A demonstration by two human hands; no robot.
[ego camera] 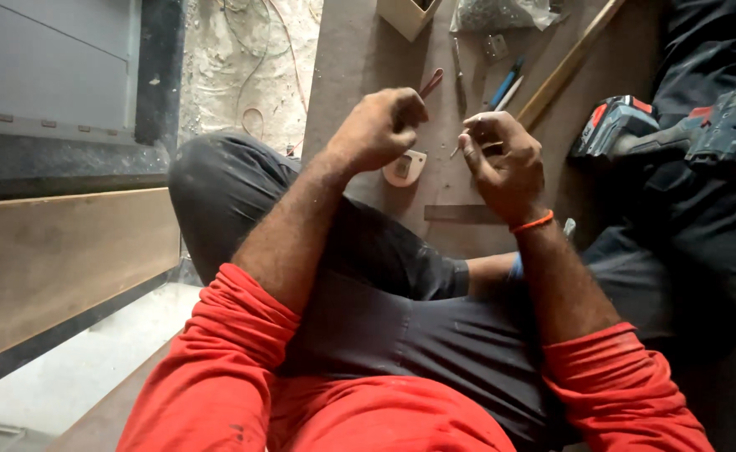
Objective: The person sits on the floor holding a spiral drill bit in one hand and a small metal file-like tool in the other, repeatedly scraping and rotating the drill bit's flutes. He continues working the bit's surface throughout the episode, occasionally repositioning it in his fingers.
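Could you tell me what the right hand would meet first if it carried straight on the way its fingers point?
The right hand points up and left, toward the left hand. That fist would likely come first, though depth is unclear; the small pale tool lies lower, on the board.

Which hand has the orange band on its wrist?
The right hand: an orange band circles its wrist just below the palm. The left hand has a bare wrist, with the red sleeve pushed up the forearm.

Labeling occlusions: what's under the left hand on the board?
Under the left hand a pale tape measure lies on the brown board, its upper part covered by the fist. A red-handled tool pokes out behind; its tip is hidden.
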